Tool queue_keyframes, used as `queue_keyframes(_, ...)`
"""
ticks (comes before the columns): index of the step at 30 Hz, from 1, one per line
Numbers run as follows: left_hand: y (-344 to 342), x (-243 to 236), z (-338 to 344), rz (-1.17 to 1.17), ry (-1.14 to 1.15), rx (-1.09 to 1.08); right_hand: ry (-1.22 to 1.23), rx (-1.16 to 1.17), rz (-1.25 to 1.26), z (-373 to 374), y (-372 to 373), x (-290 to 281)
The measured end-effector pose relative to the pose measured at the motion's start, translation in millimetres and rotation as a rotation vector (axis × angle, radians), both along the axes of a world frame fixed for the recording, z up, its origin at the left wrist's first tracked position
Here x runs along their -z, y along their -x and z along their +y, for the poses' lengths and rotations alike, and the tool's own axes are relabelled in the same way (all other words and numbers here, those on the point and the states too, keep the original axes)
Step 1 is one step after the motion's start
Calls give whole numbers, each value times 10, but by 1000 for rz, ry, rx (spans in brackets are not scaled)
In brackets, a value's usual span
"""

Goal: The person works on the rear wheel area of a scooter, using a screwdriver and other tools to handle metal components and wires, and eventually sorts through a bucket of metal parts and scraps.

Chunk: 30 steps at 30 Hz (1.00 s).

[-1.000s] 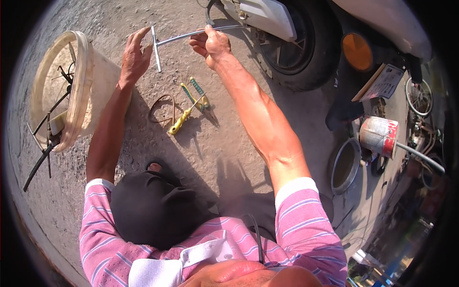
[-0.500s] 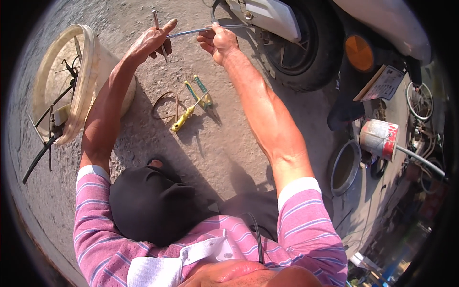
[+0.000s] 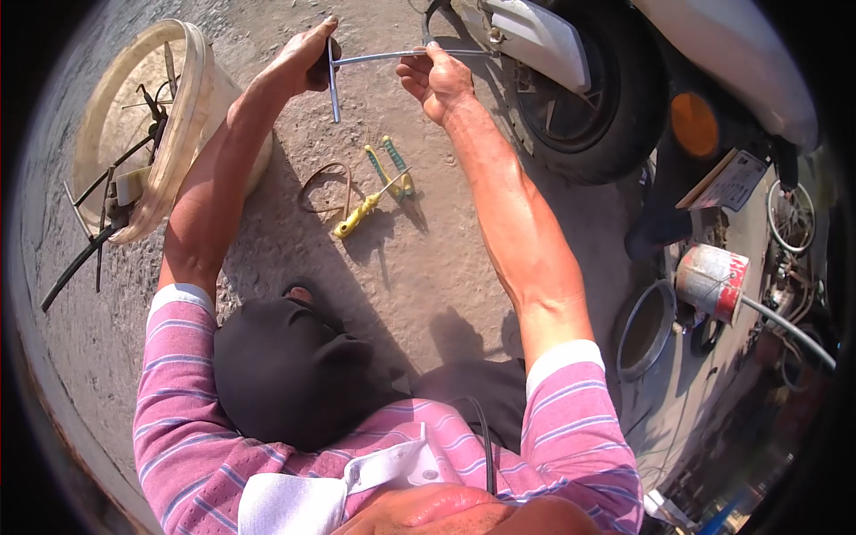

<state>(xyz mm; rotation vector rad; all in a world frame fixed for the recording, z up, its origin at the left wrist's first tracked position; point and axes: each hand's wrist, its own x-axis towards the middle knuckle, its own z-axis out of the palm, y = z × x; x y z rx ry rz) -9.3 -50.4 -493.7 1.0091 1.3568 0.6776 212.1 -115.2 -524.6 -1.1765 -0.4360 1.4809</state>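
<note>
My left hand (image 3: 308,58) holds the crossbar of a silver T-handle wrench (image 3: 334,98), fingers curled behind it. My right hand (image 3: 441,85) grips its long shaft with thumb and fingers, partly open below. The shaft reaches to the lower part of a two-wheeler, beside its rear wheel (image 3: 615,134), where a black cable hangs. On the ground below lie green-handled pliers (image 3: 403,174), a yellow-handled screwdriver (image 3: 357,217) and a brown loop of strap (image 3: 314,183).
A dirty white bucket (image 3: 218,76) with black rods and scrap stands left. Right are an orange reflector (image 3: 694,123), a number plate (image 3: 724,178), a red-and-white can (image 3: 709,281) with a pipe, a metal basin (image 3: 646,325) and bicycle wheels (image 3: 791,214).
My left hand has closed on the wrench crossbar and moved right and up. My right hand has shifted right along with the wrench; the whole view has shifted slightly.
</note>
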Motion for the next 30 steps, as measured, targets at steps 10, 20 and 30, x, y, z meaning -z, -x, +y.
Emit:
queue_keyframes(10,381,382,-380,765,-1358,121,-31,-25,-77,-21,29,23)
queue_keyframes(20,153,209,-392,770,-1176,314,-49,-18,-61,-41,-114,34)
queue_keyframes(30,-96,-81,-213,225,102,312,-2,3,-48,-66,-112,89)
